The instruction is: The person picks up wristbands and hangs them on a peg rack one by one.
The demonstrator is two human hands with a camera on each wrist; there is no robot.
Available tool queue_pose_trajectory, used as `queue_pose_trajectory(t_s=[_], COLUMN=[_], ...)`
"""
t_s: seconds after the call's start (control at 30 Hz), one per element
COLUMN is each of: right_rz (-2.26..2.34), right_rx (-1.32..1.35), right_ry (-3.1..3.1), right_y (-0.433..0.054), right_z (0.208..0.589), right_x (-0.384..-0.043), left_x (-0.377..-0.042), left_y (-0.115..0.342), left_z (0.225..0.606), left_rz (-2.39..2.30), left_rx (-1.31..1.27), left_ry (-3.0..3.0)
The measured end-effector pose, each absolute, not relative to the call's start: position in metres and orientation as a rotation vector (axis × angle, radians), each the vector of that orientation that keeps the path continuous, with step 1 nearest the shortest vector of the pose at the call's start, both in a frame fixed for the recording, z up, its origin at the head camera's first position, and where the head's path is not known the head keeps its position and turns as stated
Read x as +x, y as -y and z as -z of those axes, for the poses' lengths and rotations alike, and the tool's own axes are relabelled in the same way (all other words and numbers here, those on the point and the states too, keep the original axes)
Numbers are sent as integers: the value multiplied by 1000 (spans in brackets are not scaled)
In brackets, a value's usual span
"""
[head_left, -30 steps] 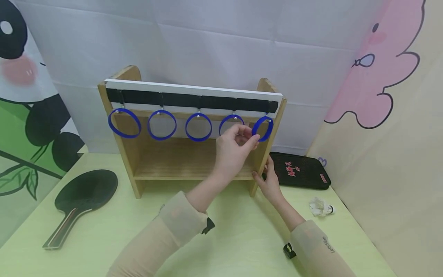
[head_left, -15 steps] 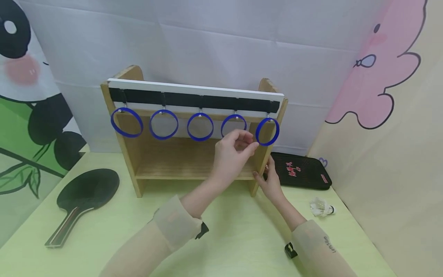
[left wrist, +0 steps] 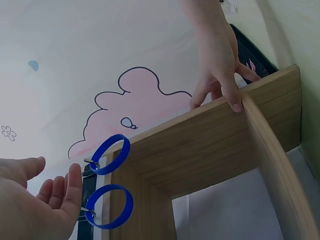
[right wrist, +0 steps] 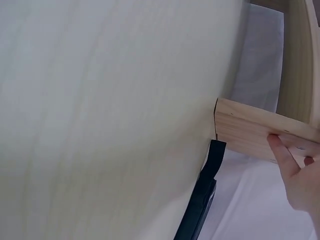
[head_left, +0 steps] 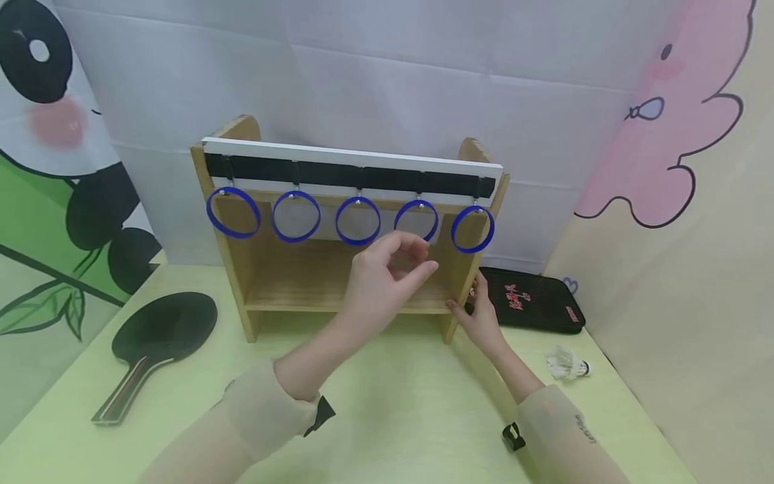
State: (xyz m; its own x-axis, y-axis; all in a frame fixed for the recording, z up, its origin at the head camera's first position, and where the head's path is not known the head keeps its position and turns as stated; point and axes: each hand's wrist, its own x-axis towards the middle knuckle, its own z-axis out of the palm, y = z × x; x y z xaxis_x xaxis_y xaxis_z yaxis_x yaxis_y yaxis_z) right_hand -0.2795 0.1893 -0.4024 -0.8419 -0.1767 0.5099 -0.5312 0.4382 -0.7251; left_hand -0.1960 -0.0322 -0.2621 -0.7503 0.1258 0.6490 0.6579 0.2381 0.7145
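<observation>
My left hand [head_left: 383, 279] is in front of the wooden shelf [head_left: 338, 275], fingers loosely bent with nothing between them. Several blue rings hang in a row from small metal hooks on a white bar with a black strip [head_left: 338, 176]. The rightmost blue ring [head_left: 455, 232] hangs to the right of my left fingertips, apart from them. In the left wrist view, two blue rings [left wrist: 131, 206] show beside the left hand [left wrist: 42, 207]. My right hand [head_left: 484, 326] grips the shelf's right side panel low down, thumb at the front edge [right wrist: 240, 107] and fingers on the outer face.
A black table tennis bat [head_left: 166, 329] lies on the table's left side. Behind the right hand is a black zip case [head_left: 538, 302] with red lettering, and a white shuttlecock [head_left: 567, 364] lies in front of it. A white cloth [head_left: 375, 81] hangs behind the shelf.
My left hand has let go of the rightmost blue ring and drawn back left and down. That ring, turned sideways before, now hangs facing forward. The right hand keeps its grip.
</observation>
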Motion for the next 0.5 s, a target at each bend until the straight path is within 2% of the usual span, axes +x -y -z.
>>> queue_pose_trajectory(t_s=[0.13, 0.5], right_rz=[-1326, -1201], right_rx=[583, 699], right_ry=[2383, 2497], right_y=[-201, -223], right_z=[412, 379], right_x=[-291, -276], left_x=[-189, -174], left_y=[43, 80], left_z=[260, 268], left_rz=[1482, 1116], left_rx=[-752, -784], left_ry=[2076, 2178])
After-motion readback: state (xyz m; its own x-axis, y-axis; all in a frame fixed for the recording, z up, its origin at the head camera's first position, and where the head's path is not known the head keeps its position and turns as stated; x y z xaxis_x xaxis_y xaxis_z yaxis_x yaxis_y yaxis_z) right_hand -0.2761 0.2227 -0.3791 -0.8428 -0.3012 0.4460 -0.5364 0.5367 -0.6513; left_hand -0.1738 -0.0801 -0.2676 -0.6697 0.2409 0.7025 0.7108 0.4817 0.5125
